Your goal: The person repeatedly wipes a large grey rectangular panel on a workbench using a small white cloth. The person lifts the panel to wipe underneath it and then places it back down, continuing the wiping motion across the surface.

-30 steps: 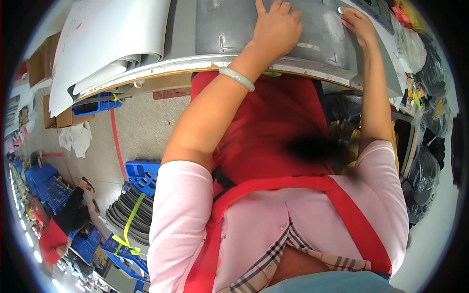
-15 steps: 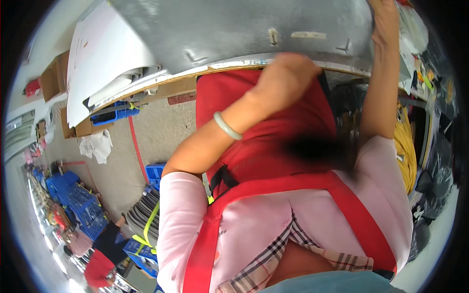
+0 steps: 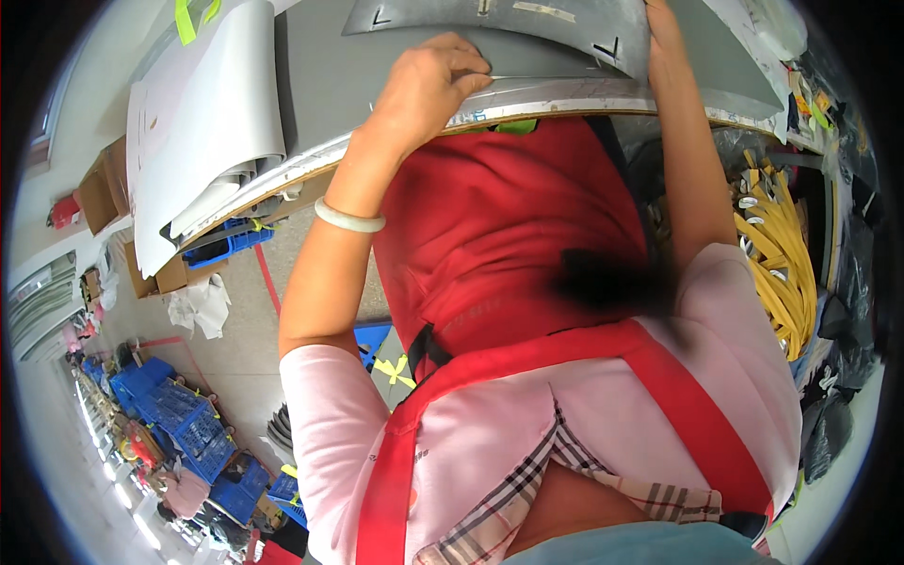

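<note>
A grey curved panel [image 3: 584,33] with dark angle marks and a strip of tape lies at the top of the view, over a dark grey sheet [image 3: 325,71] on the worktable. At the panel's right end, my right hand [image 3: 665,36] grips its edge; the fingertips are partly cut off by the frame. My left hand [image 3: 428,85], with a pale bangle [image 3: 348,217] on the wrist, is closed in a pinch just below the panel, by the sheet's near edge. What the pinch holds, if anything, I cannot make out.
A rolled-over white sheet [image 3: 202,104] overhangs the table's left end. Yellow strips [image 3: 777,268] hang at the right beside black plastic bags [image 3: 829,424]. Cardboard boxes [image 3: 160,268] and blue crates [image 3: 193,428] stand on the floor to the left. My red apron [image 3: 527,217] is against the table.
The grey panel has shifted away from the table's near edge, baring the dark sheet. My left hand has moved left and up onto the sheet. My right hand has moved left with the panel.
</note>
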Demonstrator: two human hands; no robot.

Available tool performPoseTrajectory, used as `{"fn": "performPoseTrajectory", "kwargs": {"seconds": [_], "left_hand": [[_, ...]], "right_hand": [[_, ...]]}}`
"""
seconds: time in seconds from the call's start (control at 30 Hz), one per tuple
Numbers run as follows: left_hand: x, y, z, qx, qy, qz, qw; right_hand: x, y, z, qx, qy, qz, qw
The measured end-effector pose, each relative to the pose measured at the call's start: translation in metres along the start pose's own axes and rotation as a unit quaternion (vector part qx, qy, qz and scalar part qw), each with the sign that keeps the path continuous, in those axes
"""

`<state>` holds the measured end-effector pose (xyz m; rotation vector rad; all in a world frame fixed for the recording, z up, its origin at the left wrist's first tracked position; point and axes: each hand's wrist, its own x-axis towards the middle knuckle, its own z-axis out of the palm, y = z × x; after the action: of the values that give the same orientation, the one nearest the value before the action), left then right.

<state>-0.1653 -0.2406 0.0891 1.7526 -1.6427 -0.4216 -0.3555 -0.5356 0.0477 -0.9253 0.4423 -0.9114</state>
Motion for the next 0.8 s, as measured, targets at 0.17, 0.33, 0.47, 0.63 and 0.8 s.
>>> {"fn": "performPoseTrajectory", "kwargs": {"seconds": [0.17, 0.33, 0.47, 0.63, 0.8], "left_hand": [[0.018, 0.02, 0.035, 0.169, 0.052, 0.157, 0.972], [0.085, 0.05, 0.108, 0.247, 0.14, 0.192, 0.939], [0.102, 0.039, 0.124, 0.261, 0.101, 0.113, 0.953], [0.113, 0.038, 0.117, 0.241, 0.099, 0.088, 0.961], [0.106, 0.026, 0.099, 0.191, 0.122, 0.057, 0.972]], "right_hand": [[0.001, -0.002, 0.0, 0.004, -0.009, -0.007, 1.0], [-0.01, -0.028, 0.024, 0.008, -0.062, -0.057, 0.996], [-0.026, -0.033, 0.034, 0.015, -0.084, -0.085, 0.993], [-0.033, -0.011, -0.007, -0.013, -0.064, -0.053, 0.996], [-0.048, -0.007, -0.008, -0.083, 0.03, -0.032, 0.996]]}}
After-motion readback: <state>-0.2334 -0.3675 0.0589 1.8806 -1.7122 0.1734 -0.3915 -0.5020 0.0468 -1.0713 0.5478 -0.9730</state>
